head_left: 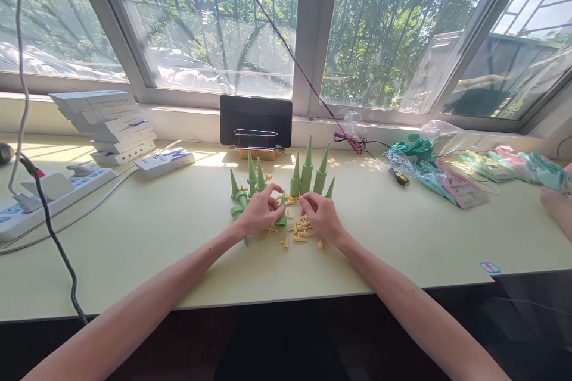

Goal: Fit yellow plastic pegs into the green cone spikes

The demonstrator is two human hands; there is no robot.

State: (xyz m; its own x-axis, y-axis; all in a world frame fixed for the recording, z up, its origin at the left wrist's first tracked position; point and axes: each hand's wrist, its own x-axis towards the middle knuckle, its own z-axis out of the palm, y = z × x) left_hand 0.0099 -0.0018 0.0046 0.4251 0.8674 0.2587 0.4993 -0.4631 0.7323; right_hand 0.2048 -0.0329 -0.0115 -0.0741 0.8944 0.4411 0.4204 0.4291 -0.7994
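Note:
My left hand (263, 211) is closed with thumb and forefinger on a small green cone (280, 221), its round base facing me. Beside it, my right hand (319, 214) is pinched; what its fingertips hold, if anything, is too small to make out. Small yellow T-shaped pegs (299, 239) lie loose below and between both hands. Tall green cones (306, 172) stand upright behind my right hand. More green cones (252, 175) stand behind my left hand, and green rings (236, 211) lie at its left, partly covered by it.
A dark tablet (256, 119) leans on a stand at the back. White boxes (116, 131) are stacked left, near a power strip (58, 199). To the right lie a yellow-black tool (399, 177) and plastic-bagged items (460, 184). Another person's hand (556, 205) shows at the right edge.

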